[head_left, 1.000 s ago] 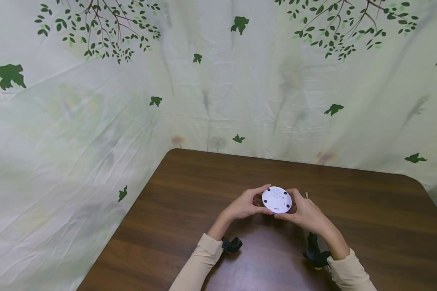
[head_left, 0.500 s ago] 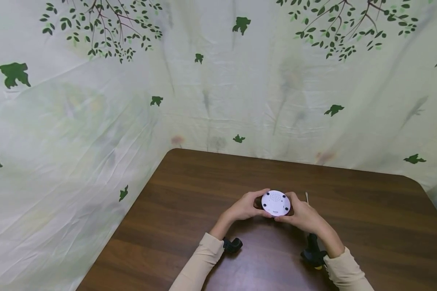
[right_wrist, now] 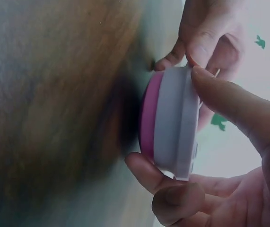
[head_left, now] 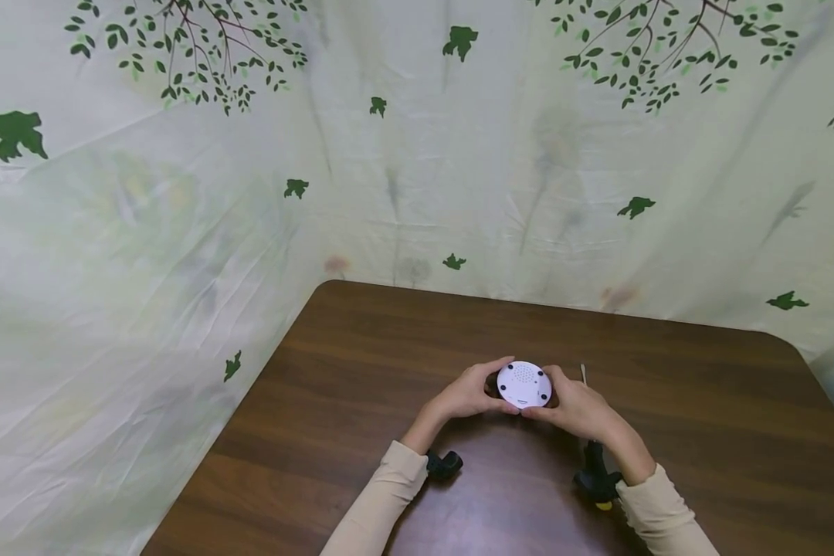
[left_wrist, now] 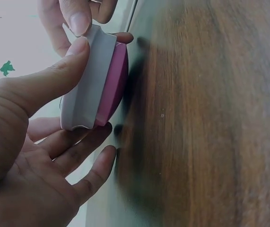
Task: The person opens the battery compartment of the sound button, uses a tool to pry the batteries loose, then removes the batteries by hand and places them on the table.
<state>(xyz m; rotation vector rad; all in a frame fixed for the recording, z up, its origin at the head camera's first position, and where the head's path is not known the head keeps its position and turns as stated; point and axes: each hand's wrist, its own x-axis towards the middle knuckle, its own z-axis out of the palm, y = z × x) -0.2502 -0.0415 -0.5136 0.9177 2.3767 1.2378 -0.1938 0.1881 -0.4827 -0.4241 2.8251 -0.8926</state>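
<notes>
A round white device (head_left: 523, 384) is held just above the table with its underside up, showing small holes and several dark feet. Both wrist views reveal a pink domed part (left_wrist: 114, 85) on its table-facing side. My left hand (head_left: 469, 392) grips the left rim between thumb and fingers. On the opposite rim, my right hand (head_left: 584, 405) holds it the same way, thumb near the other thumb. A screwdriver (head_left: 594, 457), dark-handled with a yellow end, lies beside and partly under the right forearm; its thin shaft shows past the hand, the middle hidden.
The brown wooden table (head_left: 361, 347) has rounded far corners. A pale cloth backdrop (head_left: 403, 154) with printed leaves hangs behind it and along the left side. A black wrist camera (head_left: 445, 466) sits at the left cuff.
Over the last second both hands have brought the device slightly nearer the body. The grip looks the same, and the head view has shifted a little.
</notes>
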